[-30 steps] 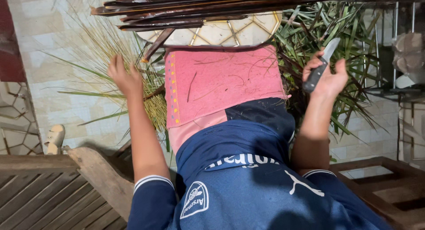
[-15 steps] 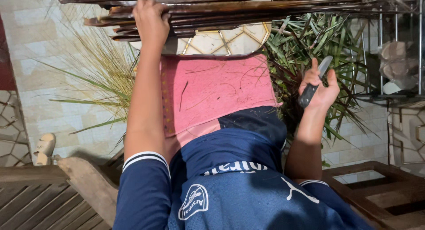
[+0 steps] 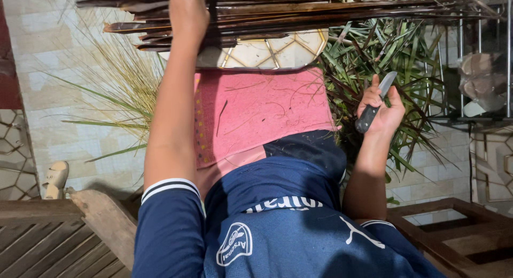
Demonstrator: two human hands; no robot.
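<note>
The knife is gripped by its dark handle in the right hand, blade up. The left hand is closed on the stalks stacked ahead; these are judged stiff, light, best taken mid-length.

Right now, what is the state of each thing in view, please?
Left hand: raised, gripping the brown stalks.
Brown stalks: bundled, lying across.
Right hand: closed around the knife.
Knife: blade up, bare.
Pink cloth: spread over the lap.
</note>
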